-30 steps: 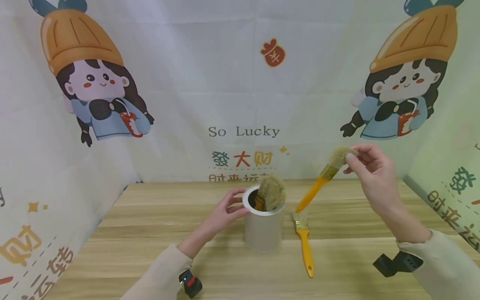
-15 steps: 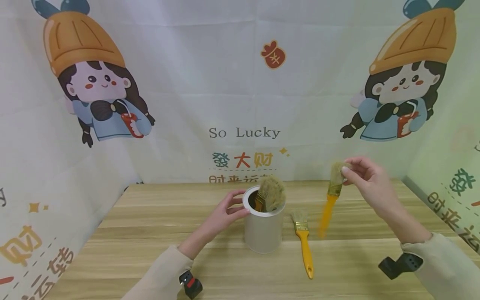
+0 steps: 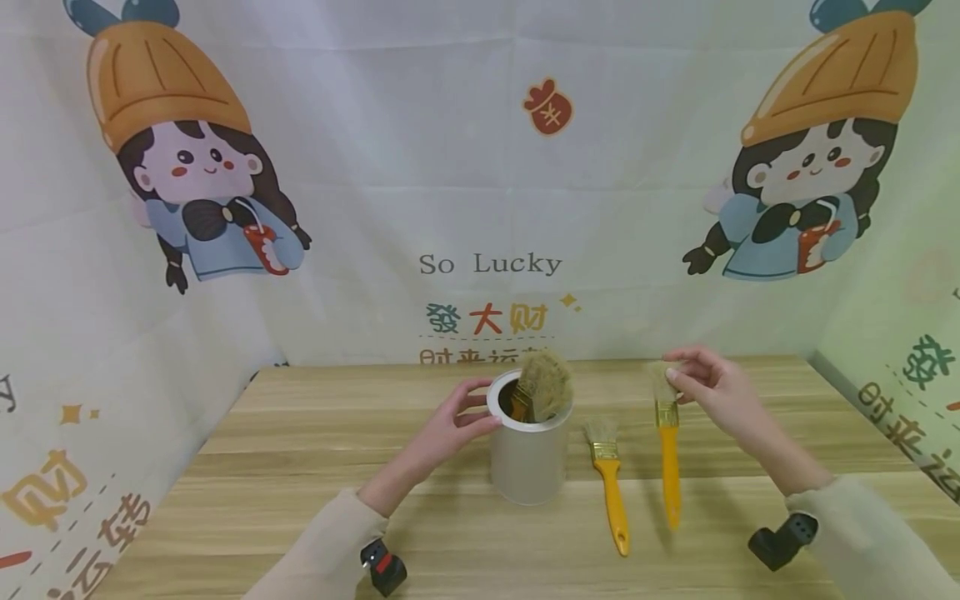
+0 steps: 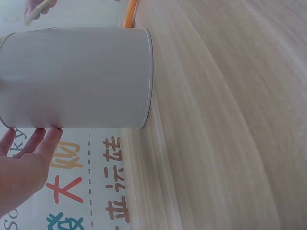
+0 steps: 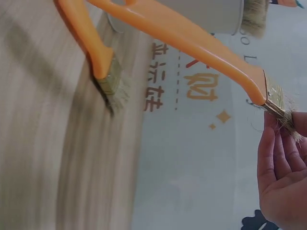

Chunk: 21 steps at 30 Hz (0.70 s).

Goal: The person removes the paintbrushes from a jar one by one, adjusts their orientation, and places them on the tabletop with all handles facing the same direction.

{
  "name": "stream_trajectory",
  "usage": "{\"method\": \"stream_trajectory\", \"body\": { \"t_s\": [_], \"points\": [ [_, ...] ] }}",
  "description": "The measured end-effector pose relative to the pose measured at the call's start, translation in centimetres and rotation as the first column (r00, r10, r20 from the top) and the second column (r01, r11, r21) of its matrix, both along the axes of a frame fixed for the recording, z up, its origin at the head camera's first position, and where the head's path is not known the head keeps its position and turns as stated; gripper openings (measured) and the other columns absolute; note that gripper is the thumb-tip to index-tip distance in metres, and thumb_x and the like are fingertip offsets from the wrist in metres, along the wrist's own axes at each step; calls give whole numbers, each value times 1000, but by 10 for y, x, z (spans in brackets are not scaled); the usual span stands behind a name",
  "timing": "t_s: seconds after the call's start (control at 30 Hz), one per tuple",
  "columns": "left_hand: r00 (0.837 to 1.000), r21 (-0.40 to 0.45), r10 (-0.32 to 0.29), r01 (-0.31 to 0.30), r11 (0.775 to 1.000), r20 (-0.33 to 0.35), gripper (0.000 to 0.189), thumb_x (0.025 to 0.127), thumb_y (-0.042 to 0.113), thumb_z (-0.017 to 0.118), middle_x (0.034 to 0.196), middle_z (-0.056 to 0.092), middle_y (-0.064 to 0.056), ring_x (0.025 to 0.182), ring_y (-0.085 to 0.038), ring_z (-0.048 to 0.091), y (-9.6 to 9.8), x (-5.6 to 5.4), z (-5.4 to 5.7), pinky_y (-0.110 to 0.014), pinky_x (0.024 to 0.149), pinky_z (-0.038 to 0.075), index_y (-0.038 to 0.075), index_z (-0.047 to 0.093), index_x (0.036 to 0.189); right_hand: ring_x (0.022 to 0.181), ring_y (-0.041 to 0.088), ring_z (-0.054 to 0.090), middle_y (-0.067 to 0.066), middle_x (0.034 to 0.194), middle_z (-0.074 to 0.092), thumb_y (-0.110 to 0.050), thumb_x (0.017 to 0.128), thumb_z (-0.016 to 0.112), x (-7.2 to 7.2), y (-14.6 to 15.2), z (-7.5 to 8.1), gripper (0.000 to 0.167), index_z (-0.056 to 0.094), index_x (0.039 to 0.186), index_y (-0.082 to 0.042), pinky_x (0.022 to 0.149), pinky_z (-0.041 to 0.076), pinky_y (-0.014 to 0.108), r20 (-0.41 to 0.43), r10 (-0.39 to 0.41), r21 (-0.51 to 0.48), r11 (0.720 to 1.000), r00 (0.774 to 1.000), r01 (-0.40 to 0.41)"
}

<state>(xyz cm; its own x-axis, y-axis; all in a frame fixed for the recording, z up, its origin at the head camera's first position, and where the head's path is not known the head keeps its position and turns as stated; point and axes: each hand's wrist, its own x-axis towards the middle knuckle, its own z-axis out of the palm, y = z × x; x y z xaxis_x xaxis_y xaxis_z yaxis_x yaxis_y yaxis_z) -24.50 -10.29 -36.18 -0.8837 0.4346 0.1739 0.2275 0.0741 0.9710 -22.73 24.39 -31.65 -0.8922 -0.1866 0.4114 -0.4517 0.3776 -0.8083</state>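
Observation:
A pale grey can (image 3: 527, 462) stands upright on the table, with at least one paintbrush (image 3: 545, 385) inside, its bristles sticking out over the rim. My left hand (image 3: 452, 417) holds the can from the left, thumb and fingers at its upper side; in the left wrist view those fingers (image 4: 49, 143) rest against the wall. With my right hand (image 3: 712, 392) I pinch a second paintbrush (image 3: 669, 454) by its bristles, the yellow handle hanging straight down. That same brush handle (image 5: 192, 45) stretches across the right wrist view. Between it and the can another yellow paintbrush (image 3: 611, 492) lies flat, bristles away from me.
The wood-grain table (image 3: 337, 467) runs back to a white printed cloth (image 3: 360, 208), which also hangs at both sides. A small black camera is strapped on each wrist.
My right hand has come down toward the table, and the brush it holds has swung from slanting left to hanging vertical. The left hand, can and lying brush stay put.

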Motion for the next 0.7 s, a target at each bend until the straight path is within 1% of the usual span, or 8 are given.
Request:
{"method": "stream_trajectory", "body": {
  "t_s": [0.17, 0.37, 0.53, 0.7],
  "points": [
    [1000, -6, -7, 7, 1000, 13, 53, 84, 9, 60, 126, 38, -22, 112, -35, 43, 0, 0, 3, -40, 90, 38, 8, 34, 131, 68, 12, 56, 1, 82, 60, -12, 90, 52, -6, 1, -14, 30, 48, 112, 7, 62, 51, 31, 31, -1, -16, 1000, 1000, 2],
    [1000, -5, -8, 8, 1000, 21, 53, 84, 6, 59, 125, 38, -23, 112, -36, 43, 1, 0, 5, -40, 89, 39, 7, 34, 131, 69, 11, 54, 1, 81, 59, -11, 89, 53, -13, 2, -25, 33, 47, 115, 9, 62, 51, 30, 91, 15, -30, 999, 996, -12],
    [1000, 2, -1, 1, 1000, 9, 53, 84, 10, 61, 125, 39, -20, 111, -34, 44, 1, -1, 2, -38, 90, 39, 9, 35, 130, 72, 17, 54, 14, 84, 57, -14, 89, 53, -19, 3, -34, 34, 48, 115, 8, 65, 51, 34, 152, 16, -6, 1000, 988, -15],
    [1000, 3, 1, -1, 1000, 0, 53, 84, 14, 62, 125, 40, -20, 111, -34, 44, 1, 0, 1, -39, 89, 39, 10, 36, 130, 77, 24, 54, 19, 87, 56, -16, 90, 52, -24, 7, -45, 37, 46, 117, 9, 67, 50, 33, 209, 5, 7, 1000, 978, -7]
  ]
}}
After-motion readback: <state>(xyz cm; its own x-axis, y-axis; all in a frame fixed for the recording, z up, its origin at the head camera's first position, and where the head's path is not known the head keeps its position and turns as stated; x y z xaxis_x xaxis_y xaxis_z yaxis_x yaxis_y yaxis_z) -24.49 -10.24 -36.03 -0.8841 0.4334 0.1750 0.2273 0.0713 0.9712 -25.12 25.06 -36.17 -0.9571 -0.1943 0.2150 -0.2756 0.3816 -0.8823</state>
